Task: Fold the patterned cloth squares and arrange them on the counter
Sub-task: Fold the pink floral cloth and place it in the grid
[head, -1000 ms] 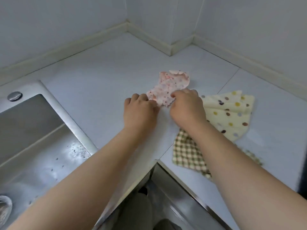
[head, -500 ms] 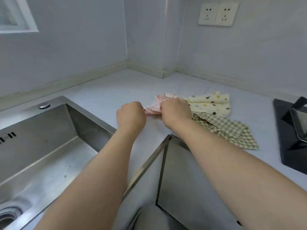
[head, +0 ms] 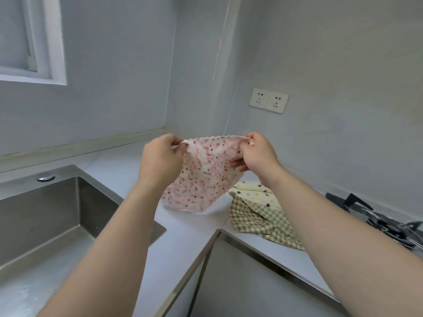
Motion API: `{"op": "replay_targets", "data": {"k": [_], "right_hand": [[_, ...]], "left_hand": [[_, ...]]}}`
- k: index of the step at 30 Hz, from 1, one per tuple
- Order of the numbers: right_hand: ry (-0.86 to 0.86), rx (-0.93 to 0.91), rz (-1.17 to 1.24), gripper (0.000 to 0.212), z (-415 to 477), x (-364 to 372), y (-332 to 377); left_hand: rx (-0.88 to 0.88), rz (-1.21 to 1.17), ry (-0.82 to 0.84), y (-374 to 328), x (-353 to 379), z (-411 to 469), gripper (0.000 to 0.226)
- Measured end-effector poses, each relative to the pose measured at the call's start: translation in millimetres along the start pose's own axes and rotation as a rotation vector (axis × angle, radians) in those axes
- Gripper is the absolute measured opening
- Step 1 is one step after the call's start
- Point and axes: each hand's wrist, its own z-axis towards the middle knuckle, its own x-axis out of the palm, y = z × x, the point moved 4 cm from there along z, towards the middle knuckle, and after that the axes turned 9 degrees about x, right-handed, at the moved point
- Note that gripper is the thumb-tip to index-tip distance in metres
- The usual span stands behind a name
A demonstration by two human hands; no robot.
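Note:
A pink cloth with small coloured spots hangs spread out in the air above the white counter. My left hand pinches its upper left corner and my right hand pinches its upper right corner, so the top edge is stretched between them. The cloth's bottom edge hangs close to the counter. To the right, a cream cloth with coloured dots lies on top of a green-checked cloth, both loose and crumpled on the counter.
A steel sink is set in the counter at the left. A black gas hob stands at the right edge. The counter's inner corner edge is just below the cloths. Wall sockets sit above.
Both hands have lifted the pink cloth off the counter and pulled it open by its top corners. The camera has tilted up, showing more wall.

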Motion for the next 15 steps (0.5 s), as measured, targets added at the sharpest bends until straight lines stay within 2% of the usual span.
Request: {"op": "replay_targets", "data": {"k": [4, 10, 13, 15], "right_hand": [[0.074, -0.118, -0.029, 0.011, 1, -10, 15], [0.216, -0.049, 0.017, 0.017, 15, -7, 6], [0.229, -0.024, 0.077, 0.016, 22, 3, 2], [0.193, -0.056, 0.136, 0.015, 30, 10, -1]], "left_hand": [[-0.081, -0.127, -0.055, -3, -20, 5, 0.022], [-0.16, -0.272, -0.107, 5, -41, 11, 0.029], [-0.165, -0.368, -0.126, 10, -51, 14, 0.022], [-0.105, -0.348, -0.116, 11, -52, 14, 0.016]]}}
